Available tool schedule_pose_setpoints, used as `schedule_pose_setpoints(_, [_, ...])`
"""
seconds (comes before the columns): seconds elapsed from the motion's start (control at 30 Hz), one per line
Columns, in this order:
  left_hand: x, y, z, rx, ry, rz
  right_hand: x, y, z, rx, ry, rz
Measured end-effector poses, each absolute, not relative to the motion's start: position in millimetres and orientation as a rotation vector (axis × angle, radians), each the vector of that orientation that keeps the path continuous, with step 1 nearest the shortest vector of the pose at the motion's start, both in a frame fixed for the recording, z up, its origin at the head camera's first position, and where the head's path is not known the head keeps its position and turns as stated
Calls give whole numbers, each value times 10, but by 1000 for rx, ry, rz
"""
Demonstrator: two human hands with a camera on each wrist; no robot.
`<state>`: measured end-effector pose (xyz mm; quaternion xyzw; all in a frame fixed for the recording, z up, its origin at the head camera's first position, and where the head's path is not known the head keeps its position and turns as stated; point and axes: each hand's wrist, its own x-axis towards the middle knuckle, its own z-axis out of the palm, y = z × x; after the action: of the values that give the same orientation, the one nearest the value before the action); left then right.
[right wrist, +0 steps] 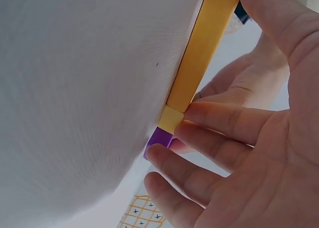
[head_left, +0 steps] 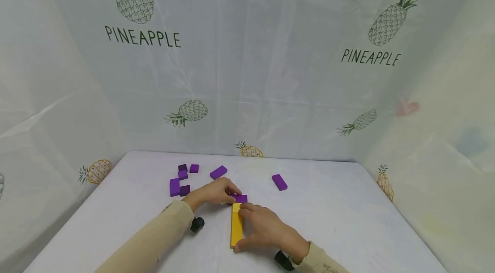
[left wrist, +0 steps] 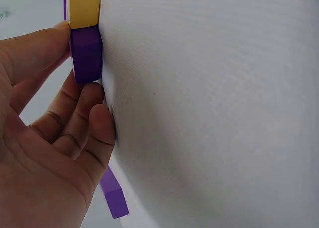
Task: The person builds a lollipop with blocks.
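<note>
My left hand [head_left: 216, 191] pinches a small purple block [left wrist: 86, 56] between thumb and fingers. That block lies against the far end of a row of yellow blocks. A long yellow block [right wrist: 203, 53] forms most of the row, with a short pale yellow block [right wrist: 170, 119] between it and the purple one. Alongside the row is my right hand [head_left: 264, 226], thumb at the long block's near end. Its fairly straight index and middle fingers touch the row around the pale block, and the ring fingertip overlaps the purple block in the right wrist view.
At the back left of the white table [head_left: 328, 217], several purple blocks [head_left: 175, 187] lie in a loose group. Another purple block [head_left: 218, 172] lies beyond my left hand, and one more purple block [head_left: 279, 182] rests farther right. A pineapple-print cloth [head_left: 255, 71] hangs behind the table.
</note>
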<state>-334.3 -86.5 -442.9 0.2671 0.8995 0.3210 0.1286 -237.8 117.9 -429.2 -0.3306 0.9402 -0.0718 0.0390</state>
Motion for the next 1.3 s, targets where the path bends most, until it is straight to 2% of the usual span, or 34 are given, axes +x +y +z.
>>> schedule_pose_setpoints(0.37, [-3313, -858, -4402, 770, 2600, 957, -2384, 1162, -4326, -942, 2888, -272])
schedule_pose_setpoints(1.3, [-3307, -928, -4418, 772, 2605, 999, -2434, 1143, -4282, -963, 2871, -141])
